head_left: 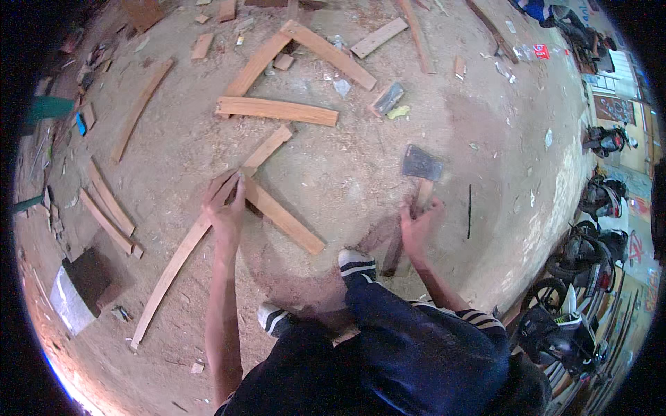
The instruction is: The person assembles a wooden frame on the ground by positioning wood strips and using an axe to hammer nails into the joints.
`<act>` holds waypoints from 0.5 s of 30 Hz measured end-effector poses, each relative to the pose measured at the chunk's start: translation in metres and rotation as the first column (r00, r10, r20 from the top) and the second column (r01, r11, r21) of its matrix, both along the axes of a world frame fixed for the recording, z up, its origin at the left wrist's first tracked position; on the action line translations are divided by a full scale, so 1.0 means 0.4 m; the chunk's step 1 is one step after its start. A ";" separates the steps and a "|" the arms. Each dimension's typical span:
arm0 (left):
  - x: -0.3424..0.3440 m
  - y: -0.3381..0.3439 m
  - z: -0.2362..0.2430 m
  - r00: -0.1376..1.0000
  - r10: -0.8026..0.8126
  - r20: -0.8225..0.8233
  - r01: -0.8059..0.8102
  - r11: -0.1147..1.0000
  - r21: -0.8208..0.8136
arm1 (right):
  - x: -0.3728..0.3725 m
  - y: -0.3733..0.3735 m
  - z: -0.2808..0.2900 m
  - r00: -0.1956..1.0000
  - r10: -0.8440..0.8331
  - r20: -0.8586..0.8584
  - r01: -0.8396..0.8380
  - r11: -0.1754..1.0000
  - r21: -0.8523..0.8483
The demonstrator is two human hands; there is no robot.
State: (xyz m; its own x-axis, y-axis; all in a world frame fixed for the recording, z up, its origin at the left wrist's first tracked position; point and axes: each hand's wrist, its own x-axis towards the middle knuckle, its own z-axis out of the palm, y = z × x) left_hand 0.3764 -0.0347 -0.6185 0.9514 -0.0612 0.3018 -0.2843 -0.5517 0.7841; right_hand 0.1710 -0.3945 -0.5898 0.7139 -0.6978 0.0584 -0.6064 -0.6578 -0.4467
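Note:
My left hand [225,201] is over the joint where a long wooden slat [170,267] meets a shorter slat [288,218] at an angle. Its thumb and fingers are pinched together; whatever small thing sits between them is too small to make out. A hatchet [422,165] with a dark, broad head and a wooden handle is in my right hand [420,223], whose fingers wrap the handle just below the head. The hatchet's head points away from me, low over the dirt ground.
Beyond my left hand, wooden slats [277,109] form an angled frame. Loose slats [142,111] lie to the left, near a grey sheet [69,298]. A grey block [387,99] and a thin dark rod [470,211] lie on the ground. Motorcycles [583,260] stand along the right.

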 end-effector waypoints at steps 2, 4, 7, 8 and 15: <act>0.007 -0.017 0.014 1.000 0.001 0.001 0.000 0.999 -0.052 | -0.024 -0.028 0.007 0.984 -0.142 -0.109 0.154 0.983 0.101; 0.014 0.003 0.024 1.000 0.013 0.014 -0.013 1.000 -0.023 | -0.037 -0.038 0.006 0.975 -0.113 -0.189 0.122 0.992 0.035; 0.002 0.004 0.011 0.998 0.030 0.047 -0.031 0.999 0.022 | -0.070 -0.059 0.004 0.967 -0.121 -0.222 0.163 0.970 0.180; 0.008 -0.003 0.013 0.999 0.019 0.045 -0.018 1.000 -0.020 | -0.087 -0.091 -0.010 0.971 -0.107 -0.214 0.146 0.974 0.176; -0.006 -0.011 0.014 0.994 0.035 0.101 -0.032 0.999 -0.030 | -0.132 -0.182 -0.083 0.968 -0.059 -0.243 0.092 0.987 0.128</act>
State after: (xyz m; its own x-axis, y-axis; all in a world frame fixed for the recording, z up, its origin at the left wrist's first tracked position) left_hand 0.3740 -0.0393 -0.6128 0.9171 -0.0201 0.3981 -0.3451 -0.5400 0.7677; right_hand 0.1181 -0.4671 -0.6231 0.6405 -0.7395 -0.2071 -0.7517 -0.5486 -0.3661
